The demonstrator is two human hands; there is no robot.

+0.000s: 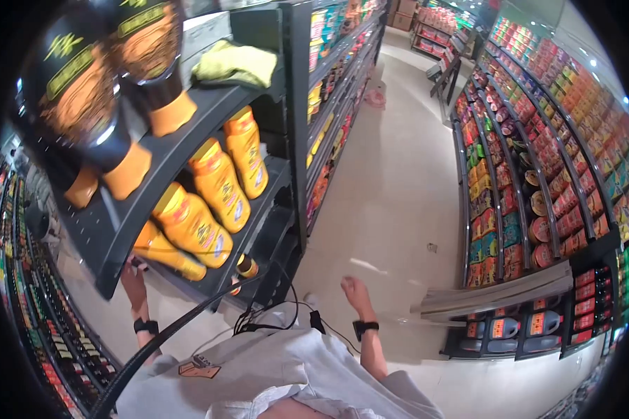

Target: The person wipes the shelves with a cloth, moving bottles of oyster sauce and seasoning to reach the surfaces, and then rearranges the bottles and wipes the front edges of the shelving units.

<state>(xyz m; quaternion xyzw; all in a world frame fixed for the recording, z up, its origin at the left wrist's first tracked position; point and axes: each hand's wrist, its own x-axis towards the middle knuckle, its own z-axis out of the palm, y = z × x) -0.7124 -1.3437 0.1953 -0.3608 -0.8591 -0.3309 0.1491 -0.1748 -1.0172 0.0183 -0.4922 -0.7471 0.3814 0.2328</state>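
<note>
My left hand point(133, 268) reaches up to the near end of a dark shelf, right beside the leftmost yellow bottle point(168, 253). The shelf edge and that bottle partly hide its fingers, and I cannot tell whether they grip anything. In the same row stand more yellow bottles, one nearby point(197, 227) and one farther back point(247, 155). My right hand point(357, 293) hangs over the aisle floor, fingers curled in a loose fist with nothing showing in them. Black bands circle both wrists.
Large black bottles with orange caps point(127, 170) and a yellow-green cloth point(235, 64) occupy the upper shelf point(220, 105). Small dark bottles point(247, 265) sit lower. Black cables point(203, 305) cross my front. Racks of packaged goods point(538, 167) line the aisle's right side.
</note>
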